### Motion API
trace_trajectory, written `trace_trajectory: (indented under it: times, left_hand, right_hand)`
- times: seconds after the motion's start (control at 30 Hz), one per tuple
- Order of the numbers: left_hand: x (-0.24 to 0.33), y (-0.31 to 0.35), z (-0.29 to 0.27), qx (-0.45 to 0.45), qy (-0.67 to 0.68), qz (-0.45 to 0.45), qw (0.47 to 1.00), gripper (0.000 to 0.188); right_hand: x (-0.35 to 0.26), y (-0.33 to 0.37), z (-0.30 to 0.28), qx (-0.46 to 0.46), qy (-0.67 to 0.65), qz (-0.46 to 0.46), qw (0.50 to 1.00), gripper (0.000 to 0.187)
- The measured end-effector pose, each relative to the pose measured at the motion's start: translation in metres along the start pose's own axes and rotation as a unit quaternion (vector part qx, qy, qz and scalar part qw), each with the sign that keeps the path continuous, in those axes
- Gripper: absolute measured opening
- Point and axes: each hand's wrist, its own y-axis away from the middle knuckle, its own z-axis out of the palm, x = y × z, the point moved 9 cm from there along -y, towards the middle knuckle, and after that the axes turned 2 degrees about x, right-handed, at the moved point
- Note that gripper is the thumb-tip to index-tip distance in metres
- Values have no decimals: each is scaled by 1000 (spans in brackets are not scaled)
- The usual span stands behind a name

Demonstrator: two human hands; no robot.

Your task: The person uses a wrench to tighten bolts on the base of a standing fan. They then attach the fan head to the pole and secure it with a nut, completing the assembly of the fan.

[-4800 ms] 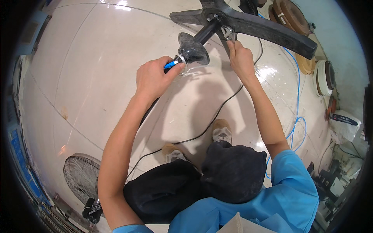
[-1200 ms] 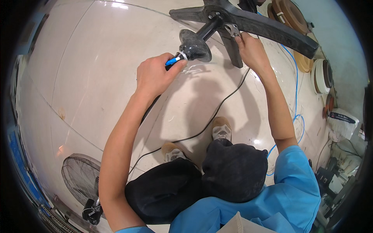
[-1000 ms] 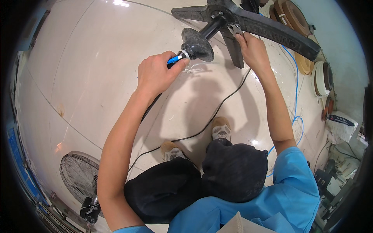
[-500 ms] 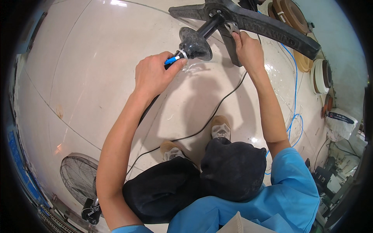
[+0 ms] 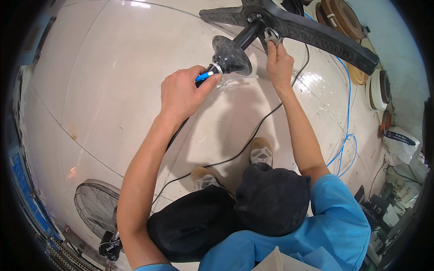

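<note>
A black fan stand lies tilted over the floor, with its cross-shaped base (image 5: 316,38) at the top and its pole (image 5: 248,34) slanting down to the left. My left hand (image 5: 183,92) is closed round the pole below a dusty black bell-shaped cover (image 5: 231,56). A small blue and white piece (image 5: 205,76) shows beside the left thumb; its kind is unclear. With thumb and fingers pinched, my right hand (image 5: 280,67) holds a silver wrench (image 5: 272,36) against the base, close to where the pole joins it. The wrench partly hides that joint.
At lower left is a round wire fan cage (image 5: 97,207). A black cable (image 5: 235,156) runs across the tiled floor, past my shoes (image 5: 261,151). Blue tubing (image 5: 348,104) loops on the right, near rolls of edging strip (image 5: 341,20) and a white bag (image 5: 400,143) along the wall.
My right hand and the wrench have swung left and turned at the base joint. The left hand keeps its grip on the pole. The whole view has shifted slightly.
</note>
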Motion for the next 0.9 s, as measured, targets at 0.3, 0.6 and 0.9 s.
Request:
trace_trajectory:
  times: [0.3, 0.6, 0.9]
  left_hand:
    - [1, -2, -1, 5, -11, 5, 1000, 47]
    - [0, -2, 1, 8, -2, 10, 1000, 51]
    - [-1, -3, 5, 20, -7, 31, 999, 55]
  right_hand:
    - [13, 10, 0, -60, -82, 74, 992, 31]
    - [-31, -14, -32, -95, 106, -36, 989, 29]
    - [-44, -29, -37, -142, 258, -1, 956, 36]
